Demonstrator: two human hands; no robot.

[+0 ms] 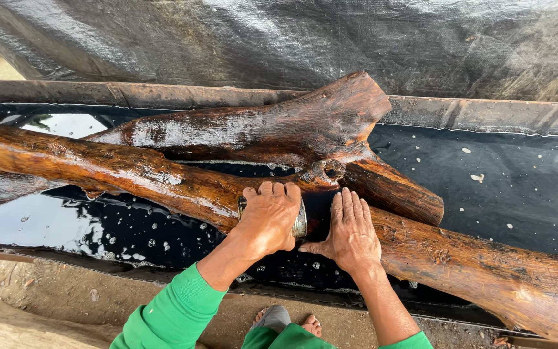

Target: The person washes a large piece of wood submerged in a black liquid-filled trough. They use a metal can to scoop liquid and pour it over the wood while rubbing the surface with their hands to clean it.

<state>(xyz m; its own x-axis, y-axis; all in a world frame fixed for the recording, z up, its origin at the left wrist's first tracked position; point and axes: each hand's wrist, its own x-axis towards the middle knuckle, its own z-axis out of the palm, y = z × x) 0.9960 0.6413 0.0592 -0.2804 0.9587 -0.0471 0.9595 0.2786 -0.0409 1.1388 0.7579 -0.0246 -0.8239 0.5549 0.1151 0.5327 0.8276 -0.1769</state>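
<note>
A metal can (300, 220) is gripped in the left hand (267, 218) against the near log (130, 171), mid-trough (524, 181). The right hand (351, 231) is pressed flat, fingers together, on the log. Most wood is judged already wet; its right end looks drier.

Left hand (269, 216) grips can (300, 221) on wet log (130, 171).

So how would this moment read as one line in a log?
left hand: grips metal can on wet log | right hand: flat on log | below: trough of dark liquid
</note>
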